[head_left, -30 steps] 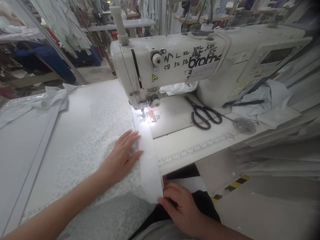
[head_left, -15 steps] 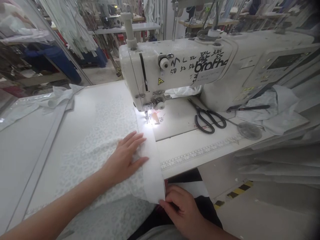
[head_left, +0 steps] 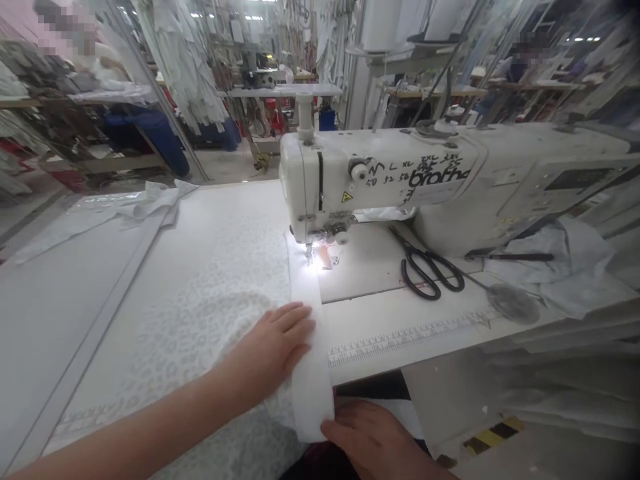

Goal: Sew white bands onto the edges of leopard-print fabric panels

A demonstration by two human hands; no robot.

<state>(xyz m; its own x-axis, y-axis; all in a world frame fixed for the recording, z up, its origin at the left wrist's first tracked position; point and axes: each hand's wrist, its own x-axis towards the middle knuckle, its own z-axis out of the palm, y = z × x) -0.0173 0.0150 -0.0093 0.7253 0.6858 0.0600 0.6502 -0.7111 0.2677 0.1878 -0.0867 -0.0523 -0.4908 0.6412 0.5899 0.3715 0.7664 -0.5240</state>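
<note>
A pale cloth (head_left: 200,313) with a grey leopard-like print lies over the table and hangs off its front edge. Along its right side runs a plain white fabric band (head_left: 311,393), leading up to the lit presser foot (head_left: 309,253) of the sewing machine (head_left: 380,180). My left hand (head_left: 275,343) rests on the cloth and the band's left edge, fingers laid close together and thumb low beside them. At the band's near end, beyond the table edge, my right hand (head_left: 373,433) pinches its right corner between thumb and fingers; some fingertips are hidden.
Black-handled scissors (head_left: 433,270) lie right of the needle area, by a round grey object (head_left: 513,303). A printed ruler (head_left: 400,337) runs along the front edge. Crumpled fabric (head_left: 565,267) sits at the right. Behind are other workstations and people.
The view has tilted up, so everything sits lower. My left hand's fingers have drawn together, with the thumb closer in, farther from the presser foot. My right hand keeps the band's corner.
</note>
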